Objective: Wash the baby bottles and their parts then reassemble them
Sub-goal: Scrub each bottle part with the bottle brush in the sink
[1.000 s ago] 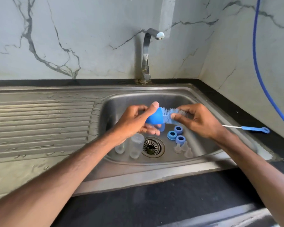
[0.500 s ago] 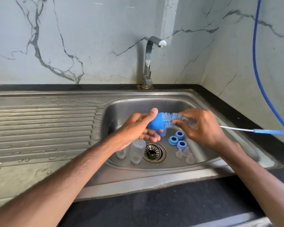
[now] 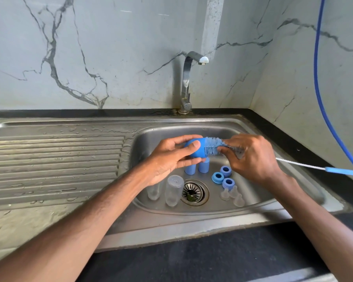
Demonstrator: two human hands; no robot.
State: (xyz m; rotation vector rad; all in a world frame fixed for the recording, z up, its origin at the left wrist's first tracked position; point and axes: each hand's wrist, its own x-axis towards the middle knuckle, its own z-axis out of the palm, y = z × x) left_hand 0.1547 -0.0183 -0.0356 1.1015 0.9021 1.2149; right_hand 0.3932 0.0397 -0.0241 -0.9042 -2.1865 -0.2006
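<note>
Bristly brush [image 3: 214,146] in domed blue cap [image 3: 200,152]

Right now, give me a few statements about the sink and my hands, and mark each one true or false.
1. The left hand holds a blue cap with the brush bristles pushed into it. True.
2. Water is streaming from the tap. False: no stream shows.
3. Three blue rings lie in the sink, right of the drain. True.
4. The two clear bottles stand on the draining board. False: they stand in the sink, left of the drain.
5. The right hand is empty. False: its fingers grip the brush.
</note>
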